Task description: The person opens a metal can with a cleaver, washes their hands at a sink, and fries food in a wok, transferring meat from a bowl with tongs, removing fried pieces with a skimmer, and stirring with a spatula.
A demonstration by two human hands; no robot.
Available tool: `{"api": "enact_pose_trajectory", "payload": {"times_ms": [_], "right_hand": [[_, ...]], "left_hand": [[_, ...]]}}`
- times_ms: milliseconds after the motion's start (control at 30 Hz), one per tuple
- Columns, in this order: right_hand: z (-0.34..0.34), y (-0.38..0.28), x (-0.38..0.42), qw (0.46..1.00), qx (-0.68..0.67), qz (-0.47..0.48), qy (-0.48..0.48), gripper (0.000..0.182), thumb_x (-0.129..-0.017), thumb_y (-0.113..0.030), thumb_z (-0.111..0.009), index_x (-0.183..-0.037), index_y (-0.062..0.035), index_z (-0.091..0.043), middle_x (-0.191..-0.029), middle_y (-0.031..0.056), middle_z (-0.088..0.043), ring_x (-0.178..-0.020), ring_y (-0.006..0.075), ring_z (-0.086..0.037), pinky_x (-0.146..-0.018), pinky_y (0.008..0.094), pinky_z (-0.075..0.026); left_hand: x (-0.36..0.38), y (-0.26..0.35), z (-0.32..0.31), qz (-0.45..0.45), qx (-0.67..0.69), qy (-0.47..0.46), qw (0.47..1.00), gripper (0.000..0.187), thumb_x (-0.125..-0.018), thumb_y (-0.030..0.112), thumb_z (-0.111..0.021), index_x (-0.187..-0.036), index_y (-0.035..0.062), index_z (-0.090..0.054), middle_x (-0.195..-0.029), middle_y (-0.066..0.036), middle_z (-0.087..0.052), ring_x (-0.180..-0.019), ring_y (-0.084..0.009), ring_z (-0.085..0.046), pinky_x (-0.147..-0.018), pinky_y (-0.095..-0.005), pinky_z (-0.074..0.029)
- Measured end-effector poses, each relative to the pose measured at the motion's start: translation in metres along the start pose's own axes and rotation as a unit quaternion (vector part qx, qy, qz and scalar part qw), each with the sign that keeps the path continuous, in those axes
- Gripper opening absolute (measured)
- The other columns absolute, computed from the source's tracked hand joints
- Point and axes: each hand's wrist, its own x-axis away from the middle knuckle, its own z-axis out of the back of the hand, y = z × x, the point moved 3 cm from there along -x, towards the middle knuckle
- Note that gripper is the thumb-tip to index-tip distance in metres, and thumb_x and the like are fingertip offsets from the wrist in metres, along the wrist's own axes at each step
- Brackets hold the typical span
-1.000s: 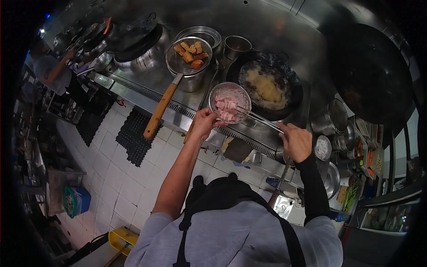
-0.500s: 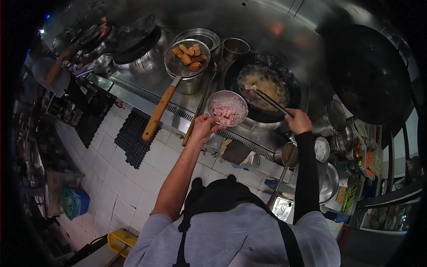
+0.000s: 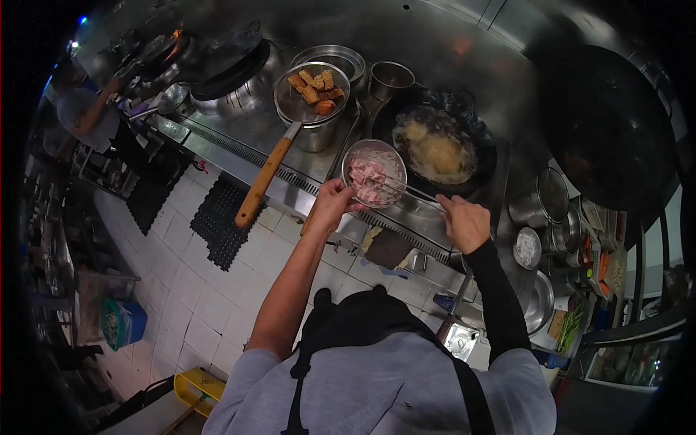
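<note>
My left hand [image 3: 332, 207] grips the near left rim of a metal bowl [image 3: 396, 164], tilted a little. Pale pink raw meat pieces [image 3: 366, 178] lie in it. My right hand [image 3: 466, 225] is closed around metal tongs [image 3: 420, 197], whose tips reach into the bowl among the meat. Just beyond the bowl, to the right, sits a black wok [image 3: 484, 148] of bubbling oil with pale golden food [image 3: 433, 148] frying in it.
A wooden-handled strainer [image 3: 284, 96] holding fried brown pieces [image 3: 315, 90] rests on a pot [image 3: 317, 138] to the left. A large dark wok [image 3: 609, 130] stands at the right. A bowl of white powder [image 3: 527, 248] is near my right arm. Another person [image 3: 90, 112] works at far left.
My right hand has brought the tongs from above the oil back into the bowl. The meat they held over the wok is no longer in their tips. The oil bubbles more widely.
</note>
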Motion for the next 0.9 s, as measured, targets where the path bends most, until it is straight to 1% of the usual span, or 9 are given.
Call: {"api": "enact_pose_trajectory", "payload": {"times_ms": [100,167,267,400,500,633,700,733,900], "right_hand": [[0.02,0.007,0.004,0.998,-0.038,-0.027,0.051,0.032,-0.076,-0.015,-0.062,-0.108,-0.0138,-0.062,-0.077,0.0079,-0.058,-0.072,0.0303,-0.059,-0.059,0.0394,-0.046],[0.041,0.021,0.007,0.986,-0.125,-0.074,0.079,0.031,-0.077,-0.014,-0.062,-0.108,-0.0132,-0.063,-0.08,0.0086,-0.06,-0.075,0.0308,-0.059,-0.063,0.0409,-0.046],[0.036,0.056,-0.001,0.98,-0.123,-0.108,0.112,0.031,-0.077,-0.016,-0.062,-0.107,-0.0121,-0.064,-0.085,0.0093,-0.062,-0.081,0.0324,-0.06,-0.068,0.0416,-0.047],[-0.064,0.142,-0.04,0.974,-0.121,-0.187,0.03,0.035,-0.077,-0.024,-0.065,-0.11,-0.0114,-0.063,-0.095,0.0115,-0.065,-0.088,0.0327,-0.061,-0.076,0.0418,-0.048],[-0.086,0.146,-0.049,0.954,-0.109,-0.275,0.042,0.036,-0.078,-0.025,-0.066,-0.11,-0.0106,-0.064,-0.097,0.0131,-0.066,-0.089,0.0322,-0.062,-0.077,0.0418,-0.048],[-0.017,0.106,-0.025,0.968,-0.13,-0.206,0.059,0.037,-0.076,-0.024,-0.066,-0.11,-0.009,-0.064,-0.096,0.0138,-0.066,-0.09,0.0323,-0.061,-0.077,0.0414,-0.048],[0.013,0.07,-0.01,0.973,-0.199,-0.118,0.01,0.037,-0.075,-0.024,-0.067,-0.109,-0.0094,-0.064,-0.094,0.0138,-0.066,-0.089,0.0325,-0.061,-0.076,0.0412,-0.048],[0.004,0.062,-0.007,0.982,-0.18,-0.057,0.018,0.038,-0.073,-0.024,-0.068,-0.108,-0.01,-0.063,-0.091,0.0128,-0.065,-0.086,0.032,-0.061,-0.073,0.0408,-0.048],[-0.012,0.022,-0.009,0.994,-0.106,-0.029,-0.013,0.03,-0.077,-0.018,-0.063,-0.107,-0.0121,-0.064,-0.085,0.0095,-0.064,-0.08,0.0302,-0.061,-0.068,0.0398,-0.047]], "left_hand": [[-0.007,-0.005,0.005,0.033,0.039,0.001,0.999,0.001,-0.08,-0.003,-0.051,-0.08,-0.0032,-0.052,-0.074,-0.01,-0.058,-0.064,-0.0237,-0.065,-0.062,-0.0369,-0.06],[-0.008,-0.01,0.004,0.031,0.039,-0.005,0.999,0.001,-0.08,-0.003,-0.051,-0.079,-0.0033,-0.052,-0.073,-0.01,-0.058,-0.065,-0.0244,-0.065,-0.062,-0.0371,-0.06],[-0.005,-0.013,-0.003,0.047,0.031,-0.009,0.998,0.002,-0.079,-0.004,-0.051,-0.078,-0.0043,-0.05,-0.074,-0.01,-0.056,-0.066,-0.0255,-0.065,-0.064,-0.0383,-0.06],[0.0,-0.016,-0.01,0.06,0.085,0.004,0.995,0.01,-0.081,-0.003,-0.053,-0.072,-0.0025,-0.049,-0.077,-0.013,-0.059,-0.064,-0.0263,-0.064,-0.062,-0.0401,-0.06],[0.004,-0.014,-0.008,0.062,0.1,0.008,0.993,0.01,-0.081,-0.003,-0.053,-0.072,-0.0023,-0.049,-0.077,-0.012,-0.058,-0.065,-0.0262,-0.064,-0.064,-0.0402,-0.06],[0.008,-0.013,0.004,0.031,0.059,0.022,0.997,0.011,-0.081,-0.002,-0.053,-0.072,-0.0006,-0.048,-0.075,-0.01,-0.057,-0.065,-0.0218,-0.063,-0.061,-0.0359,-0.06],[0.009,-0.01,0.009,0.012,0.016,0.021,1.0,0.011,-0.082,-0.001,-0.053,-0.072,0.0,-0.048,-0.074,-0.009,-0.057,-0.065,-0.0201,-0.063,-0.059,-0.0341,-0.06],[0.01,-0.005,0.008,-0.015,-0.024,0.01,1.0,0.011,-0.081,-0.001,-0.053,-0.072,0.0007,-0.047,-0.072,-0.008,-0.056,-0.064,-0.0189,-0.063,-0.058,-0.0324,-0.06],[0.01,0.014,-0.002,-0.049,-0.044,-0.007,0.998,0.005,-0.082,0.0,-0.052,-0.079,-0.0041,-0.053,-0.074,-0.01,-0.062,-0.064,-0.0206,-0.066,-0.061,-0.0298,-0.06]]}}
